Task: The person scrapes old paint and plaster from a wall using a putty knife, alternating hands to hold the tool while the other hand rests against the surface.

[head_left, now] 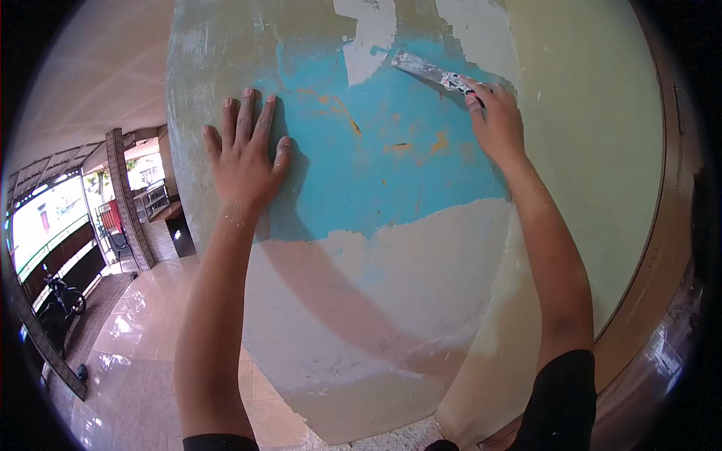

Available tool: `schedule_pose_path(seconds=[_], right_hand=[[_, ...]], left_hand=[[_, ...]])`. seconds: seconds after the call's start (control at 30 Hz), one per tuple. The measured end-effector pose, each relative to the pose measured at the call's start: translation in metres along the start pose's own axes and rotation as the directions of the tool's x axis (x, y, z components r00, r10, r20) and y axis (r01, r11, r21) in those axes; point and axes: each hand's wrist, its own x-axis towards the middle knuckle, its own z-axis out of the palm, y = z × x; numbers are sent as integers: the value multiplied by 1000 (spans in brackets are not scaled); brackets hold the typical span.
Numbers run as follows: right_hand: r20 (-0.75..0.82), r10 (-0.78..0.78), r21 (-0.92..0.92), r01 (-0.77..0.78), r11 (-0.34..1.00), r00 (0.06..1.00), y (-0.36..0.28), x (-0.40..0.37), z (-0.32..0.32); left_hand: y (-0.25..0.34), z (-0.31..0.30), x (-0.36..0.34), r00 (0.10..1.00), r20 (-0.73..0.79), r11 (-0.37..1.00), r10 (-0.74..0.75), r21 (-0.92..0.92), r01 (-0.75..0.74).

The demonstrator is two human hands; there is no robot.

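My right hand point(496, 120) is closed round the handle of a putty knife point(425, 69), whose blade points up and left across the wall. The blade's tip lies beside a pale patch point(368, 64) at the upper edge of a blue area point(338, 180). My left hand point(247, 161) is spread flat against the wall, its fingers on the greenish paint left of the blue and its thumb at the blue's border. Orange-brown marks and small dark cracks run over the blue surface. Below it the wall point(361, 301) is pale with a ragged upper boundary.
At the left a tiled floor point(143, 331) leads to a post point(128, 199) and a parked motorcycle point(60, 297). A brown door frame point(639, 301) curves along the right side. White flakes and dust point(398, 434) lie at the foot of the wall.
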Motion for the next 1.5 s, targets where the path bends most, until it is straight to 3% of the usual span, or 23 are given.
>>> schedule_pose_path(seconds=[0.4, 0.57, 0.97, 1.17, 1.5], right_hand=[[-35, -28, -34, 27, 999, 999, 8, 18, -4], [46, 20, -76, -16, 997, 999, 7, 27, -12], [52, 64, -161, -55, 985, 997, 26, 53, -17], [32, -38, -142, 42, 989, 999, 24, 71, -20], [59, -20, -94, 25, 995, 998, 22, 63, -24]], left_hand=[[2, 1, -2, 1000, -11, 1000, -4, 5, 4], [1, 1, -2, 1000, -18, 1000, 2, -12, -2], [3, 1, -6, 1000, 0, 1000, -18, -9, 18], [2, 2, -6, 999, -33, 1000, 0, -27, -1], [4, -3, -6, 1000, 22, 1000, -22, -17, 23]])
